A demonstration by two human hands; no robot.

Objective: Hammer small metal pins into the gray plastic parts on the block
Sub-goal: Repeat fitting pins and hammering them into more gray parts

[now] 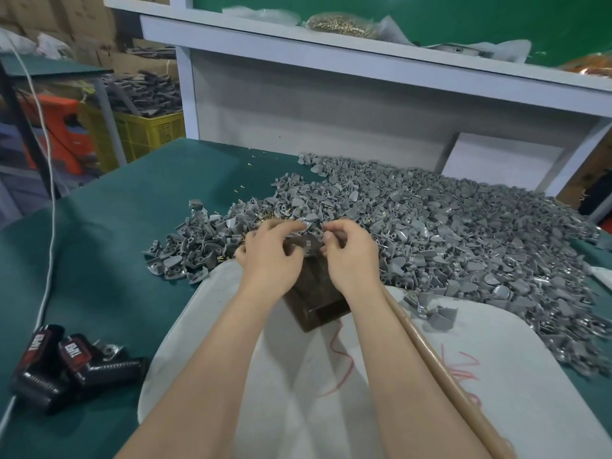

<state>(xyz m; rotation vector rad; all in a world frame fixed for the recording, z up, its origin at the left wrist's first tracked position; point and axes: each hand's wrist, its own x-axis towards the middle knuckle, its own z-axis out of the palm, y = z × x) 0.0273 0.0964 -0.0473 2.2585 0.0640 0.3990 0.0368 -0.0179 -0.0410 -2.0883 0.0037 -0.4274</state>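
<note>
On white cloth [291, 402], mid-surface [116, 233] | block [319, 303]: dark brown wood, oblong | long axis runs away from person toward gray parts pile [430, 226] | left hand [271, 256], right hand [347, 260]: fingers curled over far end, grasp cannot tell

Matt gray plastic parts [430, 226] lie behind the smooth dark wooden block [318, 306]; white cloth [298, 376] beneath it; glossy wooden handle [440, 366] beside it.

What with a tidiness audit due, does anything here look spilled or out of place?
A few loose pins lie scattered on the green mat, away from the gray pile. Some gray parts lie apart on the white cloth. Nothing looks damaged.
</note>
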